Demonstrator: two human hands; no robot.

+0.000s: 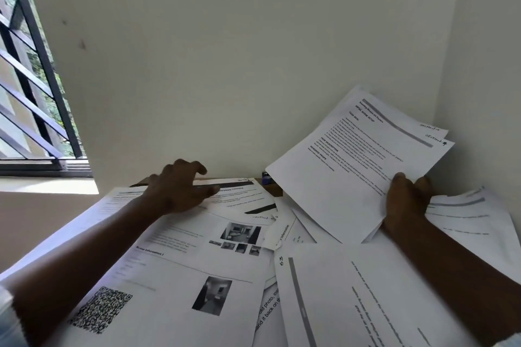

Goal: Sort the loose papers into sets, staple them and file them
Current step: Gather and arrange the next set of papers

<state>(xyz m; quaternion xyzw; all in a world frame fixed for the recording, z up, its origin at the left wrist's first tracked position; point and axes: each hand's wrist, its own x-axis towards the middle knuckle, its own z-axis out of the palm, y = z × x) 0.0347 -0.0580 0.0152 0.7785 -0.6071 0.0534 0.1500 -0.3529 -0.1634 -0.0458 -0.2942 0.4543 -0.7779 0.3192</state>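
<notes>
Fingers and thumb of the right hand (pixel 406 200) pinch a few sheets (pixel 358 155) by their lower edge, lifted and tilted toward the wall corner. Left hand (pixel 180 186) fingers are loosely curled and hold nothing, over the far papers (pixel 197 262). These overlap across the surface (pixel 269 187), under both forearms.

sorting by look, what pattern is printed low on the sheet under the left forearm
A black-and-white QR code, best seen in the head view.
</notes>
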